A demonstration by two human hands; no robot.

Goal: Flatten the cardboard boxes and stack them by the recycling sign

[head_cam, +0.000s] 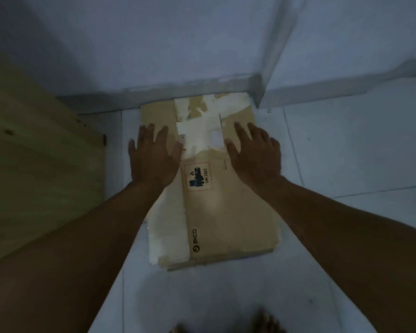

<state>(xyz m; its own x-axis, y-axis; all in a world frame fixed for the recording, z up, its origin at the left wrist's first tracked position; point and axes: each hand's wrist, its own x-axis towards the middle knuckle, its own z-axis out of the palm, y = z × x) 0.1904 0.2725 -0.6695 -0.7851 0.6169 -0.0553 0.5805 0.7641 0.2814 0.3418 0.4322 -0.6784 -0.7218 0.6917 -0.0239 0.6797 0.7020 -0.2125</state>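
A pale tiled floor (346, 152) fills most of the view, meeting a white wall (154, 44) with a grey skirting strip along its base. To the left stands a light wooden panel (34, 164), its face dotted with a few dark screw holes, its lower corner close to the cardboard but apart from it. The flattened cardboard box (226, 212) lies flat on the floor with its far edge up against the skirting, in the nook where the wall steps outward. More than one layer of cardboard shows at its near edge. Torn white tape and label scraps (199, 133) cover its far half, and a red-bordered hazard mark reading "UN 3481" (198, 176) sits near the middle, with a small printed logo towards the near end. The left hand (154, 157) presses palm-down on the box's left part, fingers straight and spread; the right hand (255, 152) presses likewise on the right part, grasping nothing. Bare toes (267, 320) show dimly at the bottom edge.
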